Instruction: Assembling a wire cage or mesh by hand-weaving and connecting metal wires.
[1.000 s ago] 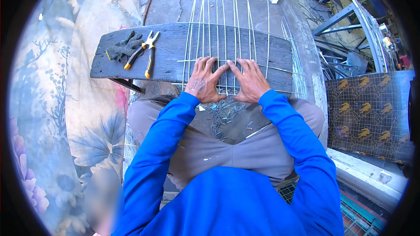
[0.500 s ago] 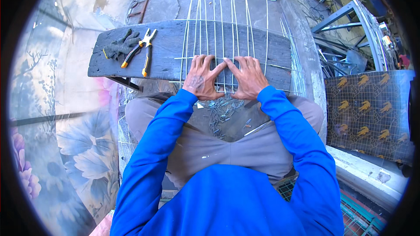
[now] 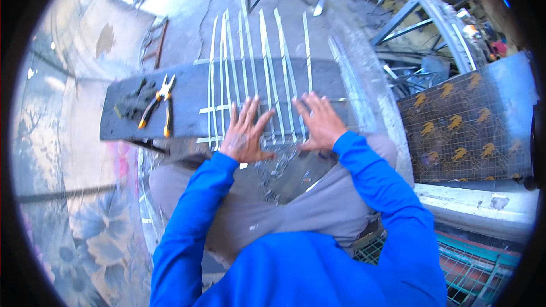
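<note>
Several long thin metal wires stretch lengthwise over a dark wooden bench, with a few wires lying crosswise beneath or over them; which, I cannot tell. My left hand is open, fingers spread over the wires near the bench's front edge. To its right, my right hand is open too, thumb and fingers apart. Neither holds anything; blur hides whether the fingertips touch the wires. On the bench's left side lie pliers with black and orange handles, beside a dark crumpled glove.
More thin wires lie bunched at the bench's right end. Small cut metal bits are scattered on the ground between my legs. A metal frame and a dark patterned panel stand at the right. Patterned sheeting hangs at the left.
My hands have moved apart, their thumbs and forefingers no longer close together. The view has tilted, and the wires and bench appear lower and further left.
</note>
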`<state>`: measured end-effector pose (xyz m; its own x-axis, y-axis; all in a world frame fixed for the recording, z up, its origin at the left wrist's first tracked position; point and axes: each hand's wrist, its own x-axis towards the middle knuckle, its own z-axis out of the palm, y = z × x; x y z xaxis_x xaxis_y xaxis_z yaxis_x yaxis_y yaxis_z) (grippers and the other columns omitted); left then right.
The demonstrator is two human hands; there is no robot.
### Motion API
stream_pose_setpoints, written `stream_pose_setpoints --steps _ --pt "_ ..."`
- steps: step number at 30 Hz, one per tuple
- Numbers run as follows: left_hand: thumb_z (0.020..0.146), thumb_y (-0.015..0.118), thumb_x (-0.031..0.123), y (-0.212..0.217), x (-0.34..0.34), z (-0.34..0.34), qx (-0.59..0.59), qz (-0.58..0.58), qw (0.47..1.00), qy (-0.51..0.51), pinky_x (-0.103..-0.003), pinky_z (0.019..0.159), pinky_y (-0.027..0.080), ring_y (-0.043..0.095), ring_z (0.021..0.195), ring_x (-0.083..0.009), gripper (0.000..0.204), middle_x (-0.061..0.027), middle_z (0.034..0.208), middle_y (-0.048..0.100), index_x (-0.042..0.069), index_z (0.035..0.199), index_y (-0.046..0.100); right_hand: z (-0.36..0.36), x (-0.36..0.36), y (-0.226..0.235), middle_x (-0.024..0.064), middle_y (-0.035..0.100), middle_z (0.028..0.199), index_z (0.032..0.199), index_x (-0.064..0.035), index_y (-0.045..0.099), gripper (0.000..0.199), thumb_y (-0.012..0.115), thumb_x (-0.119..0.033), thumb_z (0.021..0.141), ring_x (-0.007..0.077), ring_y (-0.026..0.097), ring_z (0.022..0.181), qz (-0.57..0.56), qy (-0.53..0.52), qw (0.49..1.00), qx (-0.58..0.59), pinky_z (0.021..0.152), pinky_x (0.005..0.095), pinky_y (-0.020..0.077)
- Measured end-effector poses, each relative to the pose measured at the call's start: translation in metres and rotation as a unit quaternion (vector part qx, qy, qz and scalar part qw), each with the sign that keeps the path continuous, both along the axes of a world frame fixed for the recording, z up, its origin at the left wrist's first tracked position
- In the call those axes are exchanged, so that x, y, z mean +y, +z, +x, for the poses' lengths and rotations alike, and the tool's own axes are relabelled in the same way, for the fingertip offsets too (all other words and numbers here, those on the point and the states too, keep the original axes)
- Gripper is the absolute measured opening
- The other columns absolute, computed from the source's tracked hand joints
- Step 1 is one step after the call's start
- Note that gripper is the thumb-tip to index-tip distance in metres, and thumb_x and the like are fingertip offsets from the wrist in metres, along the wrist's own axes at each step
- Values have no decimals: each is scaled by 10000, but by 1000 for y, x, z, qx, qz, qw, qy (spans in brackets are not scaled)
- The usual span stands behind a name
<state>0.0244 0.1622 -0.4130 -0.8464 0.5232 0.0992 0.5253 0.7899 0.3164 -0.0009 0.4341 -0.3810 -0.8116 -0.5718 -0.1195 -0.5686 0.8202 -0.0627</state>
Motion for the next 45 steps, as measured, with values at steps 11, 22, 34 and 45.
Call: stream_pose_setpoints --steps 11,22,34,45 --pt "623 842 509 -2 26 2 0 40 999 23 -636 1230 171 304 1436 -470 999 -252 1487 390 172 1485 466 14 -11 -14 243 419 1475 1576 -103 342 1187 870 -590 631 412 384 1407 -67 5 997 39 1207 638 213" --pt "595 847 503 5 29 -3 28 32 999 21 -604 1181 237 376 1351 -453 942 -236 1438 432 201 1430 535 4 -5 -21 229 497 1308 1460 -152 501 1048 894 -534 567 408 474 1218 -140 47 985 84 1075 536 356" --pt "610 834 510 11 29 -2 21 21 999 25 -575 1143 282 431 1277 -434 893 -216 1387 472 227 1408 549 4 -6 -20 190 510 1210 1403 -166 550 991 902 -546 558 371 491 1111 -135 54 984 98 1008 508 383" --pt "559 877 705 12 -25 10 -69 -50 995 55 -707 1207 75 96 1523 -557 1332 -308 1653 142 290 1634 209 19 -39 0 244 364 1557 1623 -135 249 1241 855 -626 659 440 305 1476 -31 7 999 7 1196 616 231"
